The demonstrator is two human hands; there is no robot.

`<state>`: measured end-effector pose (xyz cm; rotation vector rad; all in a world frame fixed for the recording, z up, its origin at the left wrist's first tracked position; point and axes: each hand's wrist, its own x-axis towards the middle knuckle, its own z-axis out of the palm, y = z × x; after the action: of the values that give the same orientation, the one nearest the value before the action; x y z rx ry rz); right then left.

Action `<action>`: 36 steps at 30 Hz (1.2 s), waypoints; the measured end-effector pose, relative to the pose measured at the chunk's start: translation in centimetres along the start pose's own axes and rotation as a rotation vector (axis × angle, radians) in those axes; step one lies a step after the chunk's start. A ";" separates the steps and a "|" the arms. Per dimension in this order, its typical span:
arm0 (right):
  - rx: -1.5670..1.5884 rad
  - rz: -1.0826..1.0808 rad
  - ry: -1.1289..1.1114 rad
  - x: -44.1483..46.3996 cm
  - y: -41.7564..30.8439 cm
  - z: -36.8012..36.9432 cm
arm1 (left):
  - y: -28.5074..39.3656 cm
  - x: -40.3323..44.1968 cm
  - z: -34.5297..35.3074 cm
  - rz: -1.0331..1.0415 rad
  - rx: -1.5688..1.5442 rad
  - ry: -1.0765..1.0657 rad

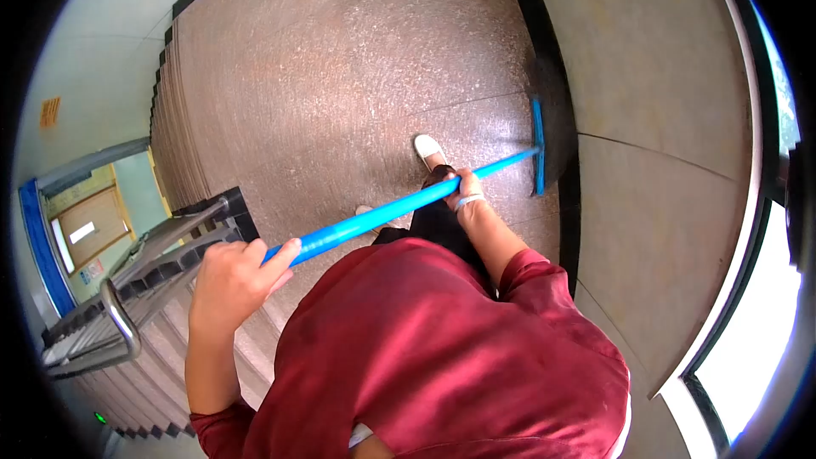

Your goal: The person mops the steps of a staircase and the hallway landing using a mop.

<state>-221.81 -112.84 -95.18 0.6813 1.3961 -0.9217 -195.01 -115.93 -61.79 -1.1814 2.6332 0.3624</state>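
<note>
A long blue pole (365, 223) runs slantwise across the view, from lower left to upper right. My left hand (242, 276) is closed round its near end. Farther along the pole, my right hand (466, 187) is wrapped round it, with a light band at the wrist. At the pole's far end is a broad head with a blue bar (538, 146) and dark, blurred bristles, lying on the floor (340, 59) against the black border by the right wall.
Stairs (178, 119) lie at the upper left, and more steps descend at the lower left beside a metal handrail (119, 319). A tiled wall (654, 144) and bright window (748, 340) stand at the right. My white shoe (429, 150) is on the floor.
</note>
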 end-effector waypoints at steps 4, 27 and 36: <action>0.036 0.044 0.113 -0.4 6.3 -2.8 | -0.3 -5.6 2.3 0.005 -0.021 0.028; -0.819 0.274 -0.048 -12.2 37.0 12.7 | 9.3 -29.4 -6.2 -1.115 0.298 -0.434; -1.215 0.141 -0.235 -9.5 31.9 10.9 | 10.6 -28.7 -0.7 -1.475 -0.393 0.017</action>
<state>-188.37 -104.76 -88.62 -0.2513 1.3765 0.0619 -184.46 -89.31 -50.91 -2.7206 1.0685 0.5027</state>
